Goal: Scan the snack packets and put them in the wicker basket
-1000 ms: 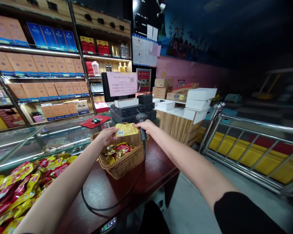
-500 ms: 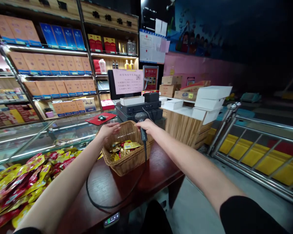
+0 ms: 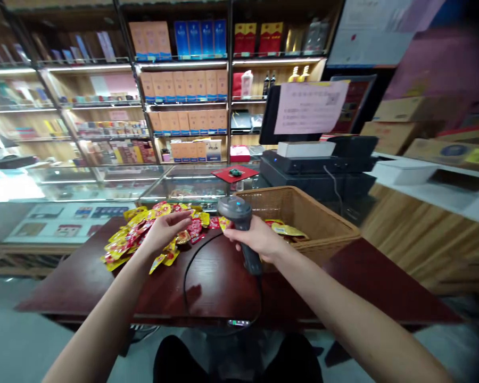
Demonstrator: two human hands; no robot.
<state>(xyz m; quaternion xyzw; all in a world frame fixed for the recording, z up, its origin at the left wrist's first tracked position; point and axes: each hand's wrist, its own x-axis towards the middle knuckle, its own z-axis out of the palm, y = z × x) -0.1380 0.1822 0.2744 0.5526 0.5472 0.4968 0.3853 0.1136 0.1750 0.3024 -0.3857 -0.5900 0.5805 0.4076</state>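
Note:
My right hand (image 3: 261, 239) is wrapped round the grip of a dark grey barcode scanner (image 3: 239, 210), whose head shows a small blue light. A black cable runs down from it and loops over the table. My left hand (image 3: 166, 230) is over the right part of a pile of red and yellow snack packets (image 3: 138, 234), fingers stretched out, with nothing visible in them. Just beyond my right hand stands a wicker basket (image 3: 323, 213), partly hidden by that hand. Inside it lie some yellow packets (image 3: 285, 230).
The dark red table (image 3: 219, 287) spans the front. Behind it are a glass display counter (image 3: 183, 183), a red mat (image 3: 233, 174) and a monitor with a pink sheet (image 3: 309, 109) above a black cash drawer (image 3: 315, 181). Boxed goods fill the back shelves. Cartons (image 3: 399, 130) stand at right.
My view has turned left. My left hand has gone from beside the basket to the packet pile. My right hand has brought the scanner leftward, out from over the basket.

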